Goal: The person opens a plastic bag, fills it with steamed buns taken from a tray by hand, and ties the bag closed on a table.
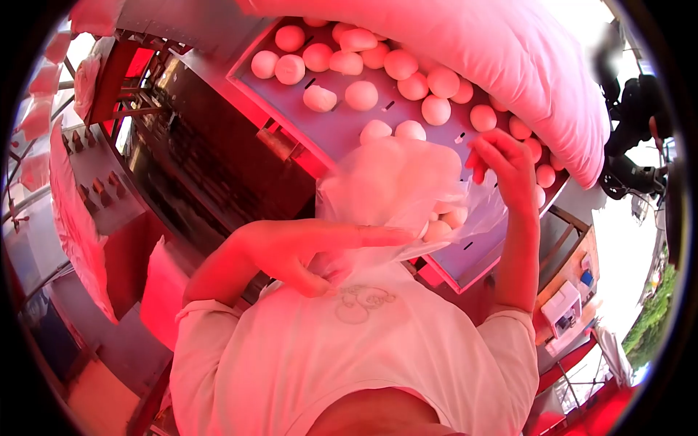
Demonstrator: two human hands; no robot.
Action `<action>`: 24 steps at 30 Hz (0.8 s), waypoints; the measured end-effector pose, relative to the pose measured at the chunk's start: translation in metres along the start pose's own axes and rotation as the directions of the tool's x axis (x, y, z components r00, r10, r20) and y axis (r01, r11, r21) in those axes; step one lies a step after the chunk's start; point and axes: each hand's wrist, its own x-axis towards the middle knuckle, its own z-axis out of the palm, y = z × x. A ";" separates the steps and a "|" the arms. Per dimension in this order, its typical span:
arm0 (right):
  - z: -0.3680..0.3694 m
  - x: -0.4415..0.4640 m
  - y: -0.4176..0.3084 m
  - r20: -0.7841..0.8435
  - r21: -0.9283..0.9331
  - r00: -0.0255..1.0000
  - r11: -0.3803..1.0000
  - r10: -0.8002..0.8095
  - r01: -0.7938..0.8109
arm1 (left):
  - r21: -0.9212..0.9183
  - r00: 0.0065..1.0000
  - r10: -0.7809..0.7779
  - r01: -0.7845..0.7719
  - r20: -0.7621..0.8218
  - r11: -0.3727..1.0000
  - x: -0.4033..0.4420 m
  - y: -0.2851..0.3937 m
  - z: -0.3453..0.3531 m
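Currently: L hand, 1 ea., spread, thumb well apart fr. fingers, fingers laid along near edge of a soft, see-through plastic bag; any firm grip on the film can't be told. R hand, 1 ea., raised at bag's R side, fingers curled, tips close to the film; whether they pinch any, can't tell. Bag: crumpled, bulging, betw. both hands, over near edge of a flat lilac-grey tray w/ raised rim and small dark slots. Pale, smooth, round bun-like pcs.: many, loose on tray, most toward far side; a few show thru film at bag's R, in it or behind it unclear. Puffy, quilted, pink-lit white cover: over tray's far R part, some pcs. just beside its edge. Also: short-sleeved white shirt w/ stitched line motif, on wearer, below bag. Step in hand, est.: bagging of pcs., bag handled at tray edge. Next move prob. calls for L hand steadying the film, mouth kept wide, R hand clear of loose folds, light touch on pcs., as they look soft & dentable.
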 end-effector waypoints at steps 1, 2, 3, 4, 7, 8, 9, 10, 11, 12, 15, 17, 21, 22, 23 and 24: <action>0.012 0.040 0.011 -0.187 -0.194 0.945 0.953 -0.268 0.232 | -0.042 0.999 -0.015 0.017 0.048 0.999 -0.001 -0.001 -0.001; 0.019 0.082 0.033 -0.001 -0.353 0.974 0.912 -0.225 0.210 | -0.031 0.995 -0.002 0.005 0.096 1.000 0.000 -0.002 -0.002; 0.028 0.120 0.056 0.176 -0.502 0.973 0.837 -0.149 0.219 | -0.017 0.990 0.011 -0.009 0.142 1.000 0.004 -0.003 -0.003; 0.046 0.149 0.074 0.260 -0.638 0.960 0.765 0.105 0.089 | -0.007 0.982 0.021 -0.020 0.188 1.000 0.007 -0.004 -0.003; 0.110 0.176 0.134 0.152 -0.875 0.877 0.475 0.457 -0.096 | 0.041 0.959 0.169 -0.183 0.226 0.982 0.012 -0.015 -0.002; 0.132 0.168 0.128 0.043 -0.875 0.888 0.447 0.457 -0.187 | 0.046 0.952 0.202 -0.218 0.232 0.975 0.010 -0.017 -0.004; 0.150 0.158 0.119 -0.065 -0.868 0.887 0.413 0.457 -0.277 | 0.031 0.949 0.223 -0.236 0.223 0.971 0.009 -0.019 -0.006; 0.159 0.152 0.114 -0.179 -0.848 0.872 0.378 0.455 -0.372 | 0.021 0.951 0.228 -0.237 0.207 0.971 0.008 -0.017 -0.007; 0.158 0.156 0.109 -0.191 -0.849 0.833 0.338 0.519 -0.405 | 0.011 0.954 0.233 -0.239 0.191 0.971 0.008 -0.016 -0.009; 0.153 0.159 0.110 -0.161 -0.859 0.853 0.355 0.497 -0.369 | 0.011 0.961 0.222 -0.227 0.162 0.974 0.008 -0.008 -0.010; 0.114 0.163 0.144 -0.064 -0.763 0.919 0.575 0.389 -0.296 | -0.102 0.991 0.104 -0.096 0.080 0.990 0.004 0.001 -0.009; 0.076 0.159 0.170 -0.093 -0.435 0.960 0.856 0.265 -0.278 | -0.174 0.996 0.093 -0.091 0.002 0.980 0.005 0.004 -0.010; 0.008 0.113 0.124 -0.165 0.428 0.976 0.902 0.139 -0.056 | -0.265 0.937 0.246 -0.309 -0.246 0.913 0.017 0.004 -0.011; -0.010 0.091 0.095 -0.189 0.563 0.980 0.811 -0.061 0.159 | -0.287 0.913 0.285 -0.368 -0.292 0.885 0.023 0.008 -0.015; -0.025 0.059 0.067 -0.134 0.719 0.983 0.670 -0.129 0.186 | -0.303 0.884 0.323 -0.427 -0.338 0.852 0.029 0.012 -0.019; -0.027 0.031 0.051 -0.190 0.381 0.957 0.882 -0.218 0.276 | -0.325 0.847 0.369 -0.497 -0.382 0.805 0.036 0.018 -0.022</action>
